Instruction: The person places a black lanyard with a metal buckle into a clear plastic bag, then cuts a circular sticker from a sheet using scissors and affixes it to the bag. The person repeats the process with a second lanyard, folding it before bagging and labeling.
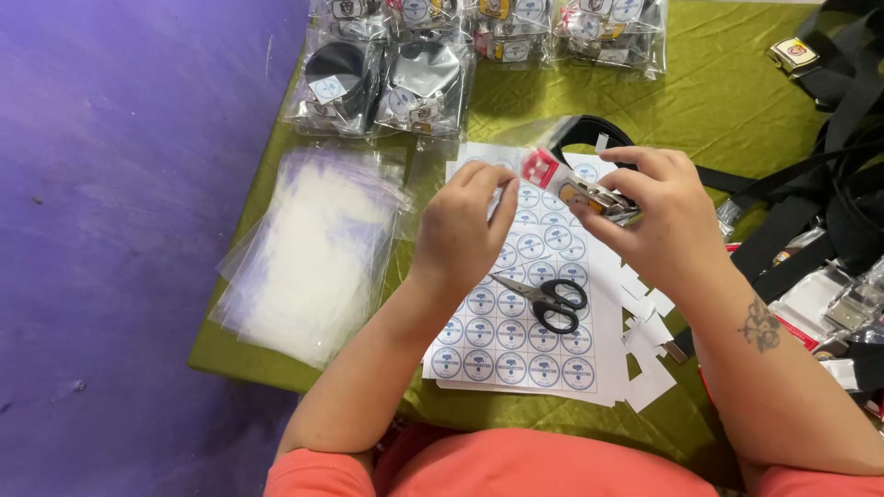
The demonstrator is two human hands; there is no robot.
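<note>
My right hand (658,216) holds a metal belt buckle (594,196) with a coiled black belt (589,138) behind it, partly inside a clear plastic bag. My left hand (460,230) pinches the bag's edge near a small red and white tag (540,168). Both hands hover over a sheet of round blue and white stickers (516,345), on which lie black-handled scissors (543,296).
A stack of clear plastic bags (308,253) lies at the left on the green cloth (727,92). Several bagged belts (387,78) line the far edge. Loose black belts and buckles (829,147) pile at the right. White paper scraps (645,350) lie beside the sticker sheet.
</note>
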